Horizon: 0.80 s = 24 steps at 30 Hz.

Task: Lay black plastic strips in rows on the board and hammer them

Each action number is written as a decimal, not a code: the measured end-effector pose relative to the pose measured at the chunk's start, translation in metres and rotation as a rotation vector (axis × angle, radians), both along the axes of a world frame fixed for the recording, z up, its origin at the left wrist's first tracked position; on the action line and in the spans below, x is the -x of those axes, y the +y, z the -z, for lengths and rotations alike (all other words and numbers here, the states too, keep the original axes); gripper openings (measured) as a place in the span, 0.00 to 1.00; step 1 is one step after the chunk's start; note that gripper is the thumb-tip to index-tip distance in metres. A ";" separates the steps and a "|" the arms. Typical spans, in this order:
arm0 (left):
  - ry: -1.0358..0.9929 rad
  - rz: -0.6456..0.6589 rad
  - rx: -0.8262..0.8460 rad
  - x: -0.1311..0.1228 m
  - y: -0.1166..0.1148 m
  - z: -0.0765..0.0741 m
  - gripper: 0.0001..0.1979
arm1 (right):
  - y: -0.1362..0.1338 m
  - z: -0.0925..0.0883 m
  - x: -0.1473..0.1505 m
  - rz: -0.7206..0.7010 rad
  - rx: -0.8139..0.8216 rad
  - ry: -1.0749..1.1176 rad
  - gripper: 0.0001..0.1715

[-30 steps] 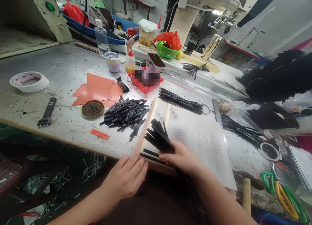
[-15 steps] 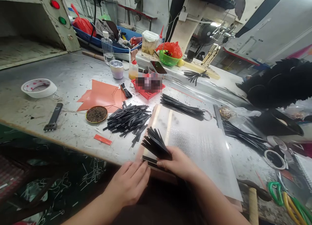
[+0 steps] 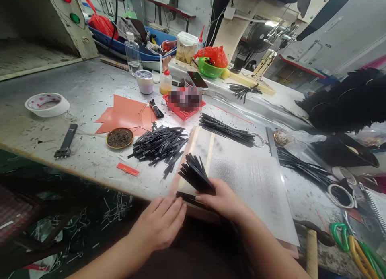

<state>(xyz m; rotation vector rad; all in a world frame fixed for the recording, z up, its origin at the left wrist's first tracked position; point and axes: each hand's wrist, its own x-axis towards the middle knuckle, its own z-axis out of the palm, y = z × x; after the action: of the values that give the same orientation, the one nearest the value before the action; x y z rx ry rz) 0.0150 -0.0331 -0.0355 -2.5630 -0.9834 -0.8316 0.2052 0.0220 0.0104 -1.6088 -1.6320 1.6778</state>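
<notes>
My right hand (image 3: 224, 200) grips a fanned bunch of short black strips (image 3: 195, 174) at the near end of a pale board (image 3: 241, 174) covered by a clear sheet. My left hand (image 3: 161, 222) lies at the board's near left corner with its fingers stretched out flat; their tips reach the black strips laid there (image 3: 187, 197). A loose heap of the same black strips (image 3: 159, 144) lies on the table just left of the board.
Longer black strips (image 3: 226, 130) lie beyond the board. Orange sheets (image 3: 125, 114), a round tin (image 3: 119, 137), a tape roll (image 3: 46, 104) and a black tool (image 3: 66, 140) are to the left. Scissors (image 3: 352, 240) lie at the right. Bottles, a red basket and a phone stand farther back.
The view shifted a little. My right hand with its bunch of strips and my left hand stay at the board's near left corner, barely moved.
</notes>
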 end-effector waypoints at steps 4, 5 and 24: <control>0.010 -0.001 -0.008 0.000 -0.001 -0.001 0.11 | -0.001 0.003 0.000 0.008 -0.029 -0.022 0.07; 0.012 -0.002 -0.007 0.000 -0.002 -0.002 0.11 | -0.001 0.004 0.001 0.004 -0.039 -0.031 0.07; 0.001 0.022 0.002 0.000 0.000 0.002 0.13 | -0.002 0.004 0.002 -0.031 -0.152 -0.134 0.03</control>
<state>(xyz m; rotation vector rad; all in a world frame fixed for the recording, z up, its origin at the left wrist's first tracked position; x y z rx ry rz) 0.0153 -0.0329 -0.0373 -2.5804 -0.9583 -0.8348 0.2029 0.0200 0.0062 -1.6597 -1.8106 1.4480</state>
